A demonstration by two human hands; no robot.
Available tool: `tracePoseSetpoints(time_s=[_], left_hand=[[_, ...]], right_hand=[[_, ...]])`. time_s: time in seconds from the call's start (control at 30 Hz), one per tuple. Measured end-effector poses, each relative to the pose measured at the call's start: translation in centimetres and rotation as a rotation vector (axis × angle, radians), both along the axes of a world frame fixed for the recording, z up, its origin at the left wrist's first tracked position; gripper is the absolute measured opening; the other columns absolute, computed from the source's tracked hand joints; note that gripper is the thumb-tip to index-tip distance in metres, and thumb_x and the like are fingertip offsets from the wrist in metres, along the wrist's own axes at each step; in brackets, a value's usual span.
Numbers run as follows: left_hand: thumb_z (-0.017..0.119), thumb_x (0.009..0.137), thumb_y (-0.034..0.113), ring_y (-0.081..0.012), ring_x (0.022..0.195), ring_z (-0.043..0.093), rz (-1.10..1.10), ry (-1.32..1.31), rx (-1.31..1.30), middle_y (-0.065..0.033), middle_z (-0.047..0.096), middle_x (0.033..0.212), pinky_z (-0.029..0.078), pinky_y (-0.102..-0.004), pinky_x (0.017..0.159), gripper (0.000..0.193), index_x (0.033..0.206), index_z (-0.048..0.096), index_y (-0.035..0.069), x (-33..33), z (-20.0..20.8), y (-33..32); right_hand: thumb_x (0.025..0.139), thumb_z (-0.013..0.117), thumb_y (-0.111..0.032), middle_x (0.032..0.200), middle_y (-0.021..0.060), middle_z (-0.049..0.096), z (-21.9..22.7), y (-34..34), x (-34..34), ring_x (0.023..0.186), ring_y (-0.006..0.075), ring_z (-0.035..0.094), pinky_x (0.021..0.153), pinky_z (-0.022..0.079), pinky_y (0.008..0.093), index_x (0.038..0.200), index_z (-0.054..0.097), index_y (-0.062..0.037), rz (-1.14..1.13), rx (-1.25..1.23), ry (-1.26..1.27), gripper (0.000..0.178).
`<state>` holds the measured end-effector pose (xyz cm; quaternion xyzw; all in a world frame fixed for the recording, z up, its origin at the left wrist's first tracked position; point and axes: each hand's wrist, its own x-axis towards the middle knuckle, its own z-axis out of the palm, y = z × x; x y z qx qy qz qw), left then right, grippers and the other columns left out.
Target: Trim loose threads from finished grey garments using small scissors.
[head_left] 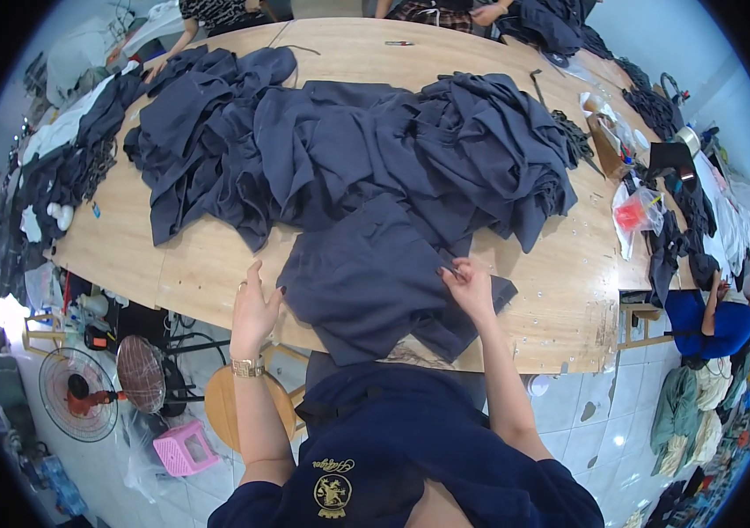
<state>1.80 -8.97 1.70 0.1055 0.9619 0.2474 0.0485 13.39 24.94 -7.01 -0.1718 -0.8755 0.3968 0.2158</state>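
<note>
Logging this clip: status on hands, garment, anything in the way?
Right hand on dark garment, grip unclear; left hand open beside it. Garment near table edge. Dark cloth pile crowds far side.

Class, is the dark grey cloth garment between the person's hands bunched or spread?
Mostly spread: the garment lies broad and only lightly creased between left hand and right hand.

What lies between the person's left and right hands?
The head view shows a dark garment on the table between the left hand and right hand.
</note>
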Motion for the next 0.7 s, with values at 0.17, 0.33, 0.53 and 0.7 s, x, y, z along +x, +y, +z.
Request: tracePoseSetpoints(time_s=[0.17,0.33,0.53,0.7], left_hand=[[0.062,0.079,0.014,-0.0343,0.096,0.056,0.026,0.055,0.203,-0.0217,0.059,0.099,0.044,-0.0388,0.081,0.039,0.114,0.051,0.002,-0.5,-1.6,0.2],[0.061,0.078,0.012,-0.0297,0.09,0.059,-0.184,0.116,0.535,-0.0156,0.062,0.096,0.044,-0.035,0.08,0.023,0.098,0.059,0.0,-3.9,-3.0,7.8],[0.065,0.077,0.017,-0.0294,0.076,0.054,-0.3,0.355,0.344,-0.0116,0.057,0.074,0.044,-0.038,0.068,0.018,0.087,0.057,0.004,-5.0,-5.0,14.5],[0.069,0.073,0.018,-0.0268,0.07,0.053,-0.338,0.35,0.375,-0.0095,0.051,0.067,0.044,-0.0367,0.062,0.023,0.075,0.051,0.004,-3.7,-4.7,14.3]], right_hand=[[0.069,0.074,-0.016,0.089,0.0151,0.061,-1.2,-0.6,2.0,0.072,0.0273,0.059,0.061,0.046,0.0332,0.057,0.05,0.0032,-0.06,-0.054,-0.036,0.033],[0.07,0.072,-0.016,0.09,0.0144,0.061,-1.3,-1.2,2.5,0.072,0.0273,0.059,0.06,0.046,0.0316,0.058,0.052,0.0033,-0.091,-0.114,-0.063,0.03],[0.07,0.072,-0.014,0.083,0.0147,0.062,0.6,-2.2,3.1,0.068,0.0277,0.058,0.058,0.045,0.0313,0.057,0.046,0.0024,-0.185,-0.119,-0.031,0.033],[0.074,0.066,-0.002,0.074,0.0068,0.059,3.2,-3.6,1.0,0.062,0.0085,0.051,0.054,0.039,0.0209,0.058,0.047,0.0029,-0.102,-0.348,0.246,0.025]])
